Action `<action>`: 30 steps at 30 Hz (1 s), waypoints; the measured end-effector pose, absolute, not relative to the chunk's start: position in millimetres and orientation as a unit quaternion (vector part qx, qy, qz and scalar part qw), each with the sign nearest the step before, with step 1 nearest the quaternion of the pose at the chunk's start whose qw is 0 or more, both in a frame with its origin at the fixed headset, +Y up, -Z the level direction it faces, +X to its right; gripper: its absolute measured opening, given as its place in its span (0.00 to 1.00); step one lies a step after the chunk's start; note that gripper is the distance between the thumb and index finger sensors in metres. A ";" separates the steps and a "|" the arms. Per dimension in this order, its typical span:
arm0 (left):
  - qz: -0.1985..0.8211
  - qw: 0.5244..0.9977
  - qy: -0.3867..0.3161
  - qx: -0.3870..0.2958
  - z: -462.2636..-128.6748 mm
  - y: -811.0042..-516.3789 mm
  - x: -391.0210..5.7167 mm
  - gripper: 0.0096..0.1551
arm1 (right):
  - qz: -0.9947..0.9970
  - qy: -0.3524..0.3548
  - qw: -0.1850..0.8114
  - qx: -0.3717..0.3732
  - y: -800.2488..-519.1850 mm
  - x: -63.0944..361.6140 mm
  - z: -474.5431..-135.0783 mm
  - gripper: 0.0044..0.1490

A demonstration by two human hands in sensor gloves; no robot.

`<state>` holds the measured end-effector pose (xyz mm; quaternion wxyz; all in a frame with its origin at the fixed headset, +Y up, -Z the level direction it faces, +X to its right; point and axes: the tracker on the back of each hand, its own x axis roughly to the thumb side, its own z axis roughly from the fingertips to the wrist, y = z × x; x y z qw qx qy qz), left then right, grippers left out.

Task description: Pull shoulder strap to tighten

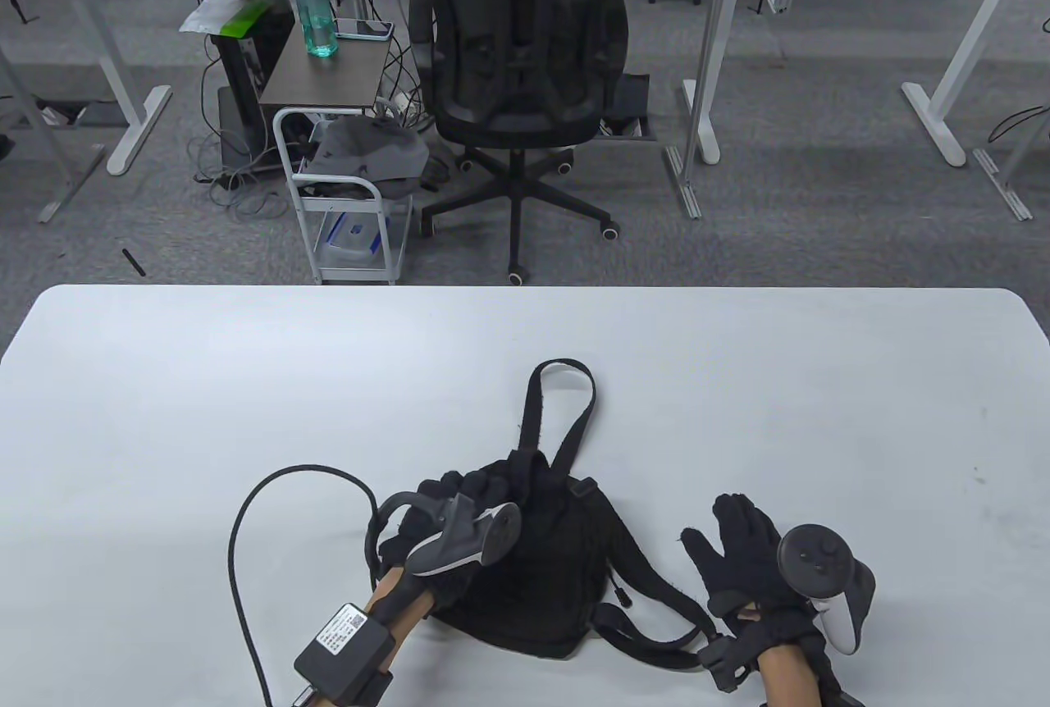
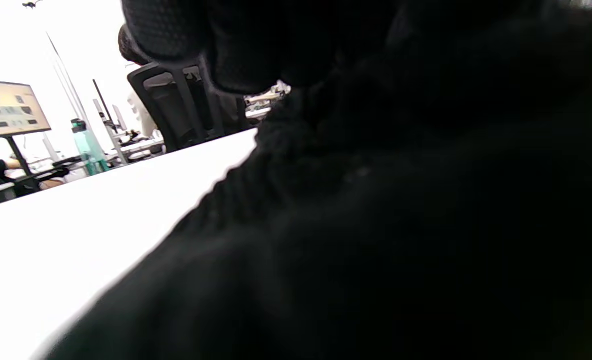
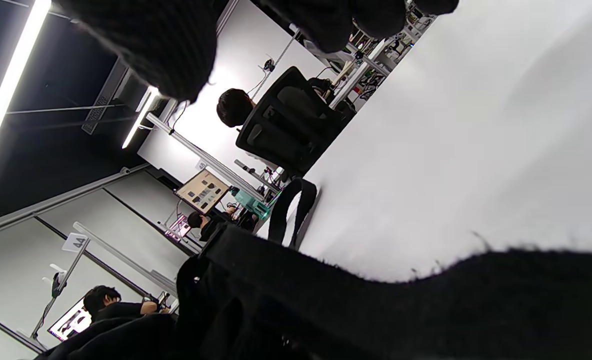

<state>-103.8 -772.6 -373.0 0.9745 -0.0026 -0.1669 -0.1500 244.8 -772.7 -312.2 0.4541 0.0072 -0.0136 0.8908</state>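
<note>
While the small black backpack (image 1: 537, 555) is pinned to the table (image 1: 246, 379) by the left hand (image 1: 459, 510), fingers laid flat, the soft, light shoulder strap (image 1: 656, 608) beside it is best gripped near its free end; the right hand (image 1: 750, 555) lies spread, holding nothing.

Black backpack (image 1: 541, 567), white table (image 1: 246, 379)

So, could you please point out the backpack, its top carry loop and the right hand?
backpack (image 1: 541, 576): table view, middle of its body.
top carry loop (image 1: 566, 367): table view, its far bend.
right hand (image 1: 750, 555): table view, back of the glove.
</note>
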 end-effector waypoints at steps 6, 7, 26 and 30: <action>-0.174 0.971 -0.161 -0.040 -378.1 -782.7 -96.3 0.40 | 0.895 -0.012 0.446 0.028 -770.5 235.5 -312.1 0.52; -0.169 0.971 -0.161 -0.041 -379.0 -781.9 -96.6 0.38 | 0.895 -0.012 0.444 0.031 -770.2 234.0 -312.0 0.52; 0.503 0.834 -0.062 -0.219 -409.5 -791.6 -200.4 0.26 | 0.902 -0.084 0.402 0.133 -745.6 163.0 -305.6 0.45; 0.523 0.814 -0.061 -0.247 -411.3 -795.9 -211.5 0.26 | 0.922 -0.084 0.327 0.190 -733.3 108.6 -299.7 0.40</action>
